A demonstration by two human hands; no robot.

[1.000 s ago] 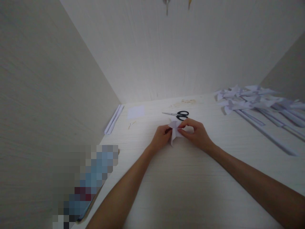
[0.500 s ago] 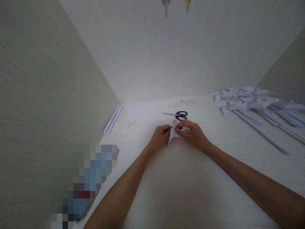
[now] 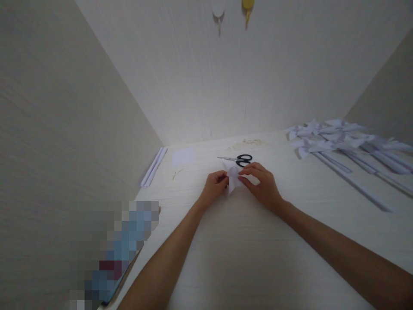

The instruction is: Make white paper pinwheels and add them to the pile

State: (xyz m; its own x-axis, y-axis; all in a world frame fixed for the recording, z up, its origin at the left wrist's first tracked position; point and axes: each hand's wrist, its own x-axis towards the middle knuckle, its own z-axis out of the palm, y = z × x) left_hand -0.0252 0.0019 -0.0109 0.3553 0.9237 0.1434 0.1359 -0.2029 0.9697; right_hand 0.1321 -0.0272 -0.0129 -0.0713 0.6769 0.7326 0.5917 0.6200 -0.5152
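A small white paper pinwheel [image 3: 233, 173], its blades folded toward the middle, is between my two hands above the table. My left hand [image 3: 215, 186] pinches its left edge, the fingers curled in. My right hand [image 3: 262, 183] has thumb and index fingertips closed at its right side, with the other fingers bent above. Just beyond the pinwheel lie scissors [image 3: 243, 160] with black handles, blades pointing left. Part of the right blade side is hidden by my right fingers.
Finished-looking paper pinwheels on rolled sticks [image 3: 335, 137] are heaped at the right. Paper rolls [image 3: 154, 167] lie by the left wall, near a square paper sheet [image 3: 183, 157]. Thin brownish scraps [image 3: 247, 143] lie at the back. A white hook [image 3: 218, 17] and a yellow hook [image 3: 248, 10] hang on the wall.
The pinwheel has turned in my hands, its folded centre now facing up and its blades more spread. My right fingers have shifted slightly on it. The view has tilted up a little.
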